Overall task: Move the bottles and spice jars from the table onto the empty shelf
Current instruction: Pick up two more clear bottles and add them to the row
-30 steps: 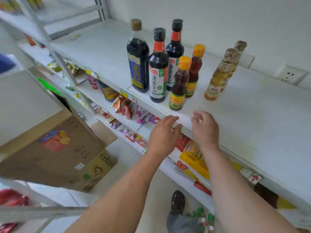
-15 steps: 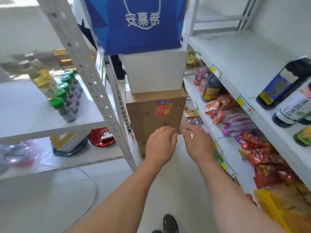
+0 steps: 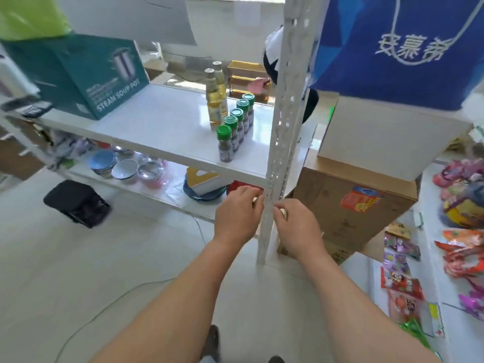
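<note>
In the foreground, low in the view, both forearms reach forward over the pale floor [image 3: 78,271]. The left hand [image 3: 237,213] and the right hand [image 3: 298,226] hang side by side, one on each side of a white perforated upright post [image 3: 285,127]; the fingers of both are loosely curled and hold nothing, the fingertips close to the post.

Just beyond the hands, the white tabletop [image 3: 157,127] carries a diagonal row of five spice jars [image 3: 237,127] with green caps, standing upright near its right edge, beside the post. Behind the row stand two bottles [image 3: 215,96] of yellow liquid, upright, one just behind the other. Well apart to the left on the same surface sits a teal box [image 3: 86,74] marked "STEAM SOUP POT".

Below the tabletop, a lower level holds stacked bowls [image 3: 123,167]. A black object [image 3: 76,204] lies on the floor at left. To the right, a cardboard carton [image 3: 348,205] bears a white box [image 3: 379,137], with a blue bag [image 3: 406,45] above. Snack packets [image 3: 403,284] lie at far right.
</note>
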